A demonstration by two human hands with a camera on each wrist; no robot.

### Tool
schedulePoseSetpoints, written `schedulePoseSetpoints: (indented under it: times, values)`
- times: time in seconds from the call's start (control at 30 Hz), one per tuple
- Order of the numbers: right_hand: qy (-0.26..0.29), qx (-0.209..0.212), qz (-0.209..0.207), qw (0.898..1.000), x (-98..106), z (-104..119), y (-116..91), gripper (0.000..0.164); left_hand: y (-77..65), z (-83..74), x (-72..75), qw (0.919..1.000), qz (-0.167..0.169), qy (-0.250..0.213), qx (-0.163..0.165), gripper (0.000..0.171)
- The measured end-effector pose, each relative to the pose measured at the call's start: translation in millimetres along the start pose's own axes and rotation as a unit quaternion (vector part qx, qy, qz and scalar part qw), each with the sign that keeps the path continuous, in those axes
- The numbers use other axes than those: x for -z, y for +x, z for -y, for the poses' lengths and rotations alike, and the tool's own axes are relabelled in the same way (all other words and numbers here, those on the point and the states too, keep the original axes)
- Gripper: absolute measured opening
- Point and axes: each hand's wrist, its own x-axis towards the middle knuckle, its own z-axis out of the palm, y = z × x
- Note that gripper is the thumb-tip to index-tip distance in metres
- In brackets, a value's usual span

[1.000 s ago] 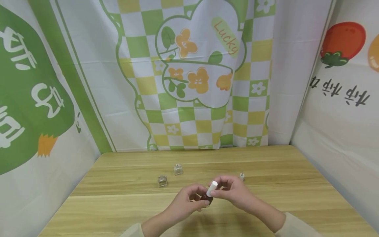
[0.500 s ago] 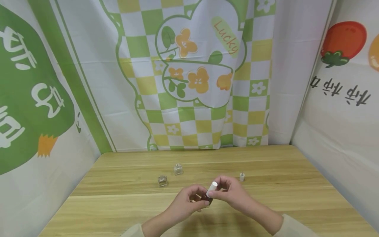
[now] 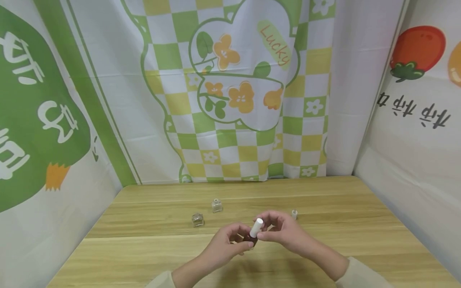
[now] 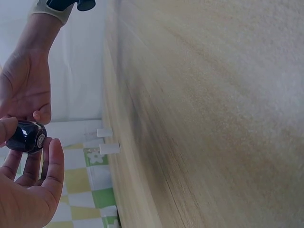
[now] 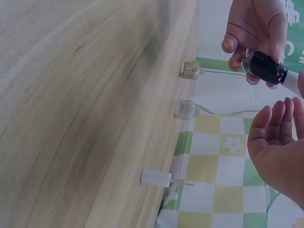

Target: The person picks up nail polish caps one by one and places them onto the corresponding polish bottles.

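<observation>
Over the near middle of the table, my left hand (image 3: 224, 245) grips a small dark nail polish bottle (image 3: 250, 239) between thumb and fingers. Its tall white cap (image 3: 256, 228) points up, leaning slightly right, and sits on the bottle's neck. My right hand (image 3: 286, 231) pinches the cap from the right, thumb on its near side. In the right wrist view the dark nail polish bottle (image 5: 266, 67) lies across the left hand's fingers (image 5: 236, 61), the cap partly cut off by the frame. The left wrist view shows the bottle's round base (image 4: 41, 140).
Two uncapped clear bottles, one nearer (image 3: 197, 219) and one farther (image 3: 217, 205), stand left of the hands. A loose white cap (image 3: 294, 215) stands brush up beyond the right hand. A second white cap (image 4: 109, 148) shows in the left wrist view. Printed cloth hangs behind the table (image 3: 155, 200).
The right thumb and fingers shift back and forth about the white cap, loosening and closing in turn. The bottle and cap have moved slightly left and up; the left hand keeps its grip.
</observation>
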Motion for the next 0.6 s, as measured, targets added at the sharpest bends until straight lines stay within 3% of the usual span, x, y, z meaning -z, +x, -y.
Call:
schedulePoseSetpoints:
  times: [0.23,0.6]
  values:
    - [-0.001,-0.001,0.018,1.0,-0.1,3.1,-0.1,0.033,1.3,1.6,0.4,1.0,0.002,0.008,-0.004,0.019]
    - [-0.015,0.002,0.01,1.0,-2.7,4.9,-1.1,0.022,0.5,-0.2,-0.9,1.0,-0.001,0.007,-0.001,0.021]
